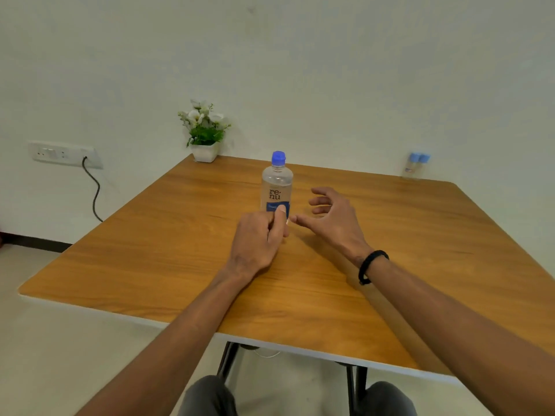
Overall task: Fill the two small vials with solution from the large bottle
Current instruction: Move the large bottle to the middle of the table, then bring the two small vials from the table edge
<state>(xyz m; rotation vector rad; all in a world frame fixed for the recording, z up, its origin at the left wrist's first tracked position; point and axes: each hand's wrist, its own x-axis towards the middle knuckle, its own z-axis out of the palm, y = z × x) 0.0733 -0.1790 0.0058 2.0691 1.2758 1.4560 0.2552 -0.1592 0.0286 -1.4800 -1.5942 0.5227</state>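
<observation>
— From the head view, where's the large bottle?

— Standing upright near the middle of the wooden surface, blue cap on. The left hand is at its base, thumb pressed on the blue label, the rest of the fingers curled toward the palm. Whether that grip is truly clamped round the bottle I cannot tell; the hand hides the far side.

— And the right hand?

— Beside the bottle, not touching, fingers spread apart and holding nothing.

— The two small vials?

— Far right corner, blue-capped, standing close together, well apart from both hands.

— How would that bottle handle, you reckon?

— Clear plastic, looks nearly full, so I'd guess some weight and walls that give under a squeeze. Smooth too, possibly slippery. I'd hold it round the labelled middle, not the narrow shoulder, and steady it while the cap comes off.

— The vials?

— Light and easy to tip, I'd say. Worth pinching each by its body while pouring.
</observation>
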